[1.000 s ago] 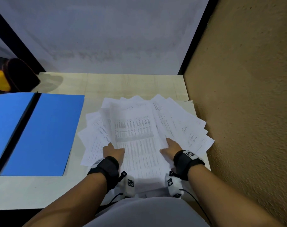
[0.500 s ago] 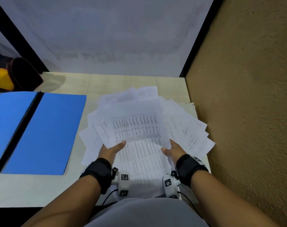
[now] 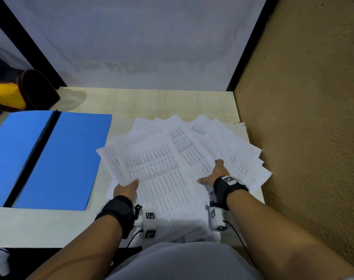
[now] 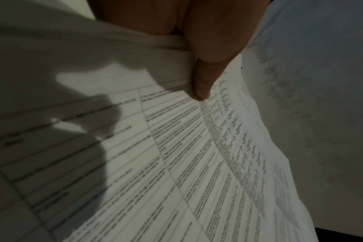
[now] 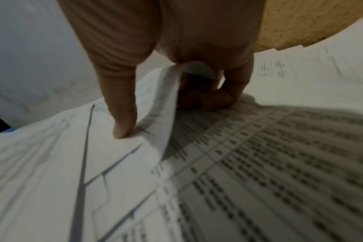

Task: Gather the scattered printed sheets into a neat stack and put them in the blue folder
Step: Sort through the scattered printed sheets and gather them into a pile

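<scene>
Several printed sheets (image 3: 168, 174) lie fanned out on the right half of the table. My left hand (image 3: 125, 188) grips the fan's left side, thumb on top of the front sheet; the left wrist view shows that thumb (image 4: 201, 88) pressing printed sheets (image 4: 197, 163). My right hand (image 3: 214, 174) holds the right side, thumb on top, fingers curled under a sheet edge. In the right wrist view the thumb (image 5: 122, 121) presses the printed sheets (image 5: 259, 163) while fingertips (image 5: 215, 98) curl below. The blue folder (image 3: 46, 158) lies open flat at the left.
A rough tan wall (image 3: 305, 118) stands close along the table's right edge. A white panel (image 3: 141, 41) closes the back. A yellow and black object (image 3: 16, 91) sits at the far left beyond the folder. The pale table (image 3: 40, 225) shows along the front.
The sheets were lifted and tilted up half a second ago and have come back down. My hands have moved apart toward the fan's outer sides, and the front sheet has shifted left.
</scene>
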### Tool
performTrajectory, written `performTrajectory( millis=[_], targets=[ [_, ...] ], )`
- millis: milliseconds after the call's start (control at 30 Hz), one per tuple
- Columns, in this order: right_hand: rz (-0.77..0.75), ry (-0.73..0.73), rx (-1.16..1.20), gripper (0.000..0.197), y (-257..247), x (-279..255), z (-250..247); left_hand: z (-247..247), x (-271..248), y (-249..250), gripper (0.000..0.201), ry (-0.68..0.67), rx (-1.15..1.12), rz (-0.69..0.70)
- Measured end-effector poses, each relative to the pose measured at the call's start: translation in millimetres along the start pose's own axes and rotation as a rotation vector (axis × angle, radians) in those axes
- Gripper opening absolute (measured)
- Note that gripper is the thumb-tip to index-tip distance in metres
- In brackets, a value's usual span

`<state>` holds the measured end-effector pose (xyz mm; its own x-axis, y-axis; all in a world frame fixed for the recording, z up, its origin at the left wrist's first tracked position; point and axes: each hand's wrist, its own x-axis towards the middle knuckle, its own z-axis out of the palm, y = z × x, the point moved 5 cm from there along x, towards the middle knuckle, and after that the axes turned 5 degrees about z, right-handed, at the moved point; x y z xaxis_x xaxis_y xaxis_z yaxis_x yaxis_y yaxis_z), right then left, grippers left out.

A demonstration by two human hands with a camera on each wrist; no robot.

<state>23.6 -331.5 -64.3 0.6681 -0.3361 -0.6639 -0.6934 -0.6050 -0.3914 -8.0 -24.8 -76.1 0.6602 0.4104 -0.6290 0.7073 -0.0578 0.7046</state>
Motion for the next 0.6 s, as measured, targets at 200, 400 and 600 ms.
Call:
performTrajectory(
  millis=[200,400,600],
  targets=[
    [-0.015,0.001,0.342,0.043,6.2,-12.6,3.0,10.2,-1.9,13.3,0.073,-0.087,0.014,0.007],
    [0.239,-0.229,0.188,0.043,27.6,-20.5,13.3,22.1,-4.2,28.0,0.075,-0.218,0.1,0.098],
    [0.204,-0.277,0.55,0.089,30.2,-28.6,27.5,53.8,-3.0,21.1,0.051,-0.403,0.048,0.218]
  ],
)
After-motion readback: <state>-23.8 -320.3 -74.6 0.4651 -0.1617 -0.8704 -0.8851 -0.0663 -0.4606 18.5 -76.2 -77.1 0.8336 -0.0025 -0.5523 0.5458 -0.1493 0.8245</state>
